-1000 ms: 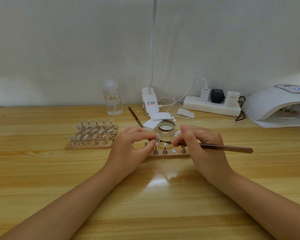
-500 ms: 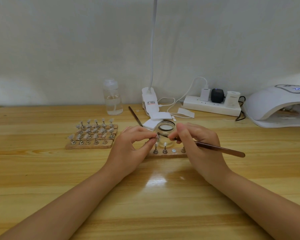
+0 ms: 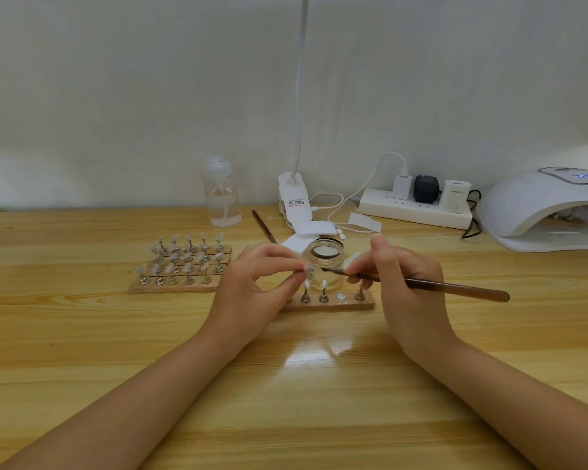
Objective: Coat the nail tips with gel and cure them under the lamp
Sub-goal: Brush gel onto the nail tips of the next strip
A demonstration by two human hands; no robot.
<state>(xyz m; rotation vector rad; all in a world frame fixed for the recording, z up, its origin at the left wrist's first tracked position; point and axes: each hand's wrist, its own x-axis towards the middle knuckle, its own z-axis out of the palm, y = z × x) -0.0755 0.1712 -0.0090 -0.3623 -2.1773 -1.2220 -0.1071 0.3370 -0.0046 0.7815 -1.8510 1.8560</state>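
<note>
On the left of the wooden table (image 3: pixel 82 334) sat a wooden holder block (image 3: pixel 180 284) carrying rows of nail tips on small metal stands (image 3: pixel 184 257). Farther back stood a clear pump bottle (image 3: pixel 221 195), with a second brush (image 3: pixel 263 226) lying just to its right. Near the middle, the left hand (image 3: pixel 252 293) pinched a single nail tip on its stand (image 3: pixel 308 269) between thumb and forefinger, raised above a narrow wooden strip (image 3: pixel 330 301) that carried more stands. A small open glass jar (image 3: pixel 325 262) stood just behind the strip, between the two hands. Behind it was the white clamp base of a gooseneck lamp (image 3: pixel 292 198). The right hand (image 3: pixel 408 293) gripped a long brown brush (image 3: pixel 455 288) with curled fingers, its bristle end pointing left and reaching the held nail tip. Farther back lay a white power strip (image 3: pixel 414 210) with plugs in it. At the far right stood the white curing lamp (image 3: pixel 543 205), its display lit.
</note>
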